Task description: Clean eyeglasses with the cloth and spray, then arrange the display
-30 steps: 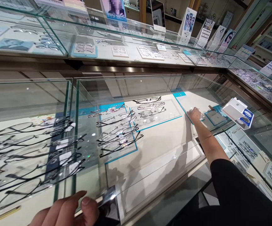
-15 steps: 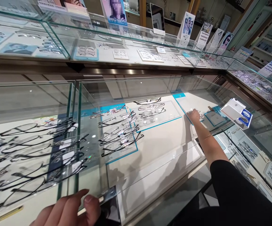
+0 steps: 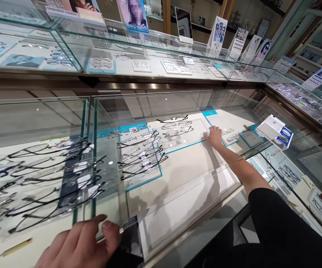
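Note:
My right hand point(image 3: 214, 137) reaches into the glass case, its fingers loosely spread over the right end of a white display mat point(image 3: 198, 136) with blue edging. I see nothing held in it. Just right of it lie two pairs of eyeglasses point(image 3: 232, 137) on another white mat. On the middle mat, several pairs of glasses point(image 3: 174, 133) sit at the upper left, and black-framed glasses point(image 3: 142, 167) lie in a row on the left mat. My left hand point(image 3: 79, 242) rests at the front edge of the case, thumb apart from its bent fingers, apparently holding nothing.
A glass divider point(image 3: 92, 160) separates off more eyeglasses point(image 3: 51, 178) at the left. A white and blue card stand point(image 3: 275, 131) is on the right. Another glass showcase point(image 3: 155, 76) runs along the back, topped with advertising cards. A gold-coloured strip point(image 3: 15, 247) lies at lower left.
My right hand has moved left, away from the two pairs of glasses onto the end of the middle mat, and its fingers have spread. My left hand has stayed almost still.

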A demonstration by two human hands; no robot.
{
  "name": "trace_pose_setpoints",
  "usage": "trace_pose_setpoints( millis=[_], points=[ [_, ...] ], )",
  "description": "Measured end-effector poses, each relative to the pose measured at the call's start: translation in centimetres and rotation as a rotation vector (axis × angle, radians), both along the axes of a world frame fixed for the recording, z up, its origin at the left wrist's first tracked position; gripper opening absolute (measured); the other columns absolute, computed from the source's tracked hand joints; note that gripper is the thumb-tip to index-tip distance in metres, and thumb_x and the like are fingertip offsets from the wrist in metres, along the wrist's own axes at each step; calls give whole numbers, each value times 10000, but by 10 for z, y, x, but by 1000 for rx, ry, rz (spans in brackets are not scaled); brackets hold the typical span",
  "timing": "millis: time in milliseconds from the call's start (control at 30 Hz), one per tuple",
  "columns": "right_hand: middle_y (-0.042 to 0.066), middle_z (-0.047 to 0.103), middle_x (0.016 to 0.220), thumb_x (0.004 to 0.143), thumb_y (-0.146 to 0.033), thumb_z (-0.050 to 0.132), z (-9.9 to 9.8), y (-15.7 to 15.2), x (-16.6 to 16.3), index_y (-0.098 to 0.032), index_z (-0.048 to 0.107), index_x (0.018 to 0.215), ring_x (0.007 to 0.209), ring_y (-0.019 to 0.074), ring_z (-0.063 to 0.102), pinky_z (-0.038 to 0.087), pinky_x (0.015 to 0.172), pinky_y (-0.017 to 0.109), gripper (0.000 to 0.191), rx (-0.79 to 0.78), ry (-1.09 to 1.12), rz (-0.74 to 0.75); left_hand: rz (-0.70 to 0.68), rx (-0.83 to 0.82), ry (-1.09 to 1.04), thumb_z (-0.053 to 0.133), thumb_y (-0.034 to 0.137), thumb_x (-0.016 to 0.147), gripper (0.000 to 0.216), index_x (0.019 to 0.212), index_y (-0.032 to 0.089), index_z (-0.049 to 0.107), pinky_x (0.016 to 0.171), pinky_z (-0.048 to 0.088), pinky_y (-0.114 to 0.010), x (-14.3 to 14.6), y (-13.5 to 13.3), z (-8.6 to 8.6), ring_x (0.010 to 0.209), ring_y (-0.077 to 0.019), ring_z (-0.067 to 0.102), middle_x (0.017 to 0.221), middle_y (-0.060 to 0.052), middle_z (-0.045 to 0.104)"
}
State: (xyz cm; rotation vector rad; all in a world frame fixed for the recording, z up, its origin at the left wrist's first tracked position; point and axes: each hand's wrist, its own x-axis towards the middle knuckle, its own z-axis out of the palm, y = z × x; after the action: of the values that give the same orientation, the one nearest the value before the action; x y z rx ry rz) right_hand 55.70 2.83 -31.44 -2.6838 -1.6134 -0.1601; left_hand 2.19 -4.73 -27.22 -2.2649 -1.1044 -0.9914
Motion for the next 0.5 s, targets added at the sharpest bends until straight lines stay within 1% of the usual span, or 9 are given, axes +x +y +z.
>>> trace_pose_setpoints(
  millis=[67,133,200,233,267,333,400,500],
  points=[
    [215,631,1400,1003,-401,505,-13,-5,-27,-125,622,1329,1271,382,500,341,1086,475,442,-39,19,130,-26,62,47,669,183,720,209,917,238,630,476,269,-297,2,5,4,592,-202,520,622,10,620],
    [192,649,1382,971,-419,569,-25,-16,-44,-147,652,1292,1257,371,510,344,1091,462,429,-82,42,234,-34,93,55,658,165,700,230,922,223,637,475,267,-295,6,8,8,604,-207,514,610,6,594],
    [180,661,1363,937,-402,620,-30,-31,-45,-159,667,1265,1251,366,522,350,1098,460,410,-110,58,273,-26,104,24,636,155,701,225,918,214,642,474,266,-295,12,9,12,609,-212,494,600,4,564],
    [184,660,1359,925,-379,633,-29,-38,-40,-156,666,1263,1256,370,525,353,1103,465,407,-115,60,258,-17,104,5,626,152,705,214,910,213,641,473,262,-295,16,9,14,611,-213,484,598,3,552],
    [196,655,1359,915,-352,639,-26,-45,-30,-145,659,1268,1263,378,527,357,1106,476,410,-112,57,220,-10,105,-15,619,152,710,202,901,213,638,473,257,-295,19,9,15,611,-213,473,594,4,538],
    [236,627,1385,902,-306,642,-16,-56,-4,-110,623,1308,1287,404,523,370,1110,501,452,-87,44,92,-5,111,-42,611,153,718,181,886,216,631,472,247,-293,25,8,17,611,-210,459,595,8,522],
    [276,579,1441,899,-291,646,-4,-64,26,-68,545,1398,1320,426,515,390,1113,501,555,-45,39,-59,-13,114,-48,612,155,723,165,877,215,626,470,243,-289,29,9,19,613,-206,456,598,9,517],
    [318,517,1506,882,-279,680,11,-73,64,1,410,1506,1373,417,517,410,1140,450,736,1,75,-226,-15,111,-51,616,158,730,147,867,209,628,465,228,-293,31,10,19,606,-200,445,591,8,511]
  ],
)
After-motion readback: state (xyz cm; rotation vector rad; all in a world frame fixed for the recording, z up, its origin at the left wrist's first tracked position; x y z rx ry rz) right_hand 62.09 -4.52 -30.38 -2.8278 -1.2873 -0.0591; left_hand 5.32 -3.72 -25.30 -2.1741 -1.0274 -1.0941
